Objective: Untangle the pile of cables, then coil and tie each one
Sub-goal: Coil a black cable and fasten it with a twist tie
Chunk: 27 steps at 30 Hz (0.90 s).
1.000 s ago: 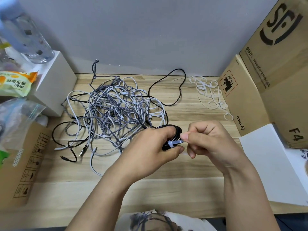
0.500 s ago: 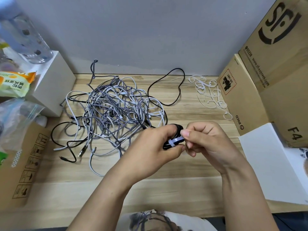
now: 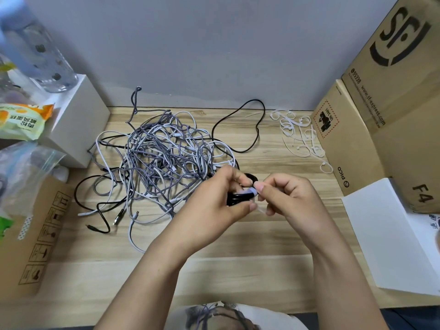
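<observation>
First cable being tied, the rest untouched.
The left hand [image 3: 214, 206] grips a coiled black cable [image 3: 239, 197] above the table [image 3: 214, 246]; the right hand [image 3: 289, 198] pinches a white tie [image 3: 252, 192] around it. The tangled pile [image 3: 162, 163] lies just beside, spare ties [image 3: 301, 136] farther off.

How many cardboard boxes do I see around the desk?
3: one small box and one large box at right, one box at left. Others may be hidden.

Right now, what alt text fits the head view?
Two hands tie a coiled black cable: the left hand grips it, the right hand pinches a white tie. A tangled cable pile lies behind on the wooden table.
</observation>
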Tool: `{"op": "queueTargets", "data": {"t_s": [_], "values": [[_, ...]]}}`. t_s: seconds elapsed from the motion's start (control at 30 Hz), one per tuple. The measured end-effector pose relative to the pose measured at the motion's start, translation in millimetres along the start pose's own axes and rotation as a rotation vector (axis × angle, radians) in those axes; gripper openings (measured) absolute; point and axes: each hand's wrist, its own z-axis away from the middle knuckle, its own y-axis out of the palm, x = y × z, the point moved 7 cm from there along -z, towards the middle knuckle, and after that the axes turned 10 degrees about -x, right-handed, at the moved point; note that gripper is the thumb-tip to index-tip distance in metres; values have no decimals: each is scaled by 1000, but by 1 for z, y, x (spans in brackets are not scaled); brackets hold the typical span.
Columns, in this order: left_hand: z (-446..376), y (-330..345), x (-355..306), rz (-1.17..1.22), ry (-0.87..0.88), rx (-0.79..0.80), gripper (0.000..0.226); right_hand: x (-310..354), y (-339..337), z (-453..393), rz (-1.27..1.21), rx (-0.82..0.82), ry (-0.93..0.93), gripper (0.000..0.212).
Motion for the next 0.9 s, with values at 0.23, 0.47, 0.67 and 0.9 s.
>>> {"op": "queueTargets", "data": {"t_s": [0.23, 0.47, 0.67, 0.9], "values": [[0, -1, 5, -4, -29, 8, 30, 19, 2, 2, 353, -9, -480, 5], [1, 3, 8, -140, 25, 73, 42, 23, 13, 0, 509, 159, -599, 20], [-3, 0, 16, -332, 81, 81, 49, 3, 24, 3, 591, 293, -584, 15], [-9, -5, 15, -247, 83, -17, 17, 5, 23, 11, 331, 146, -571, 7]]}}
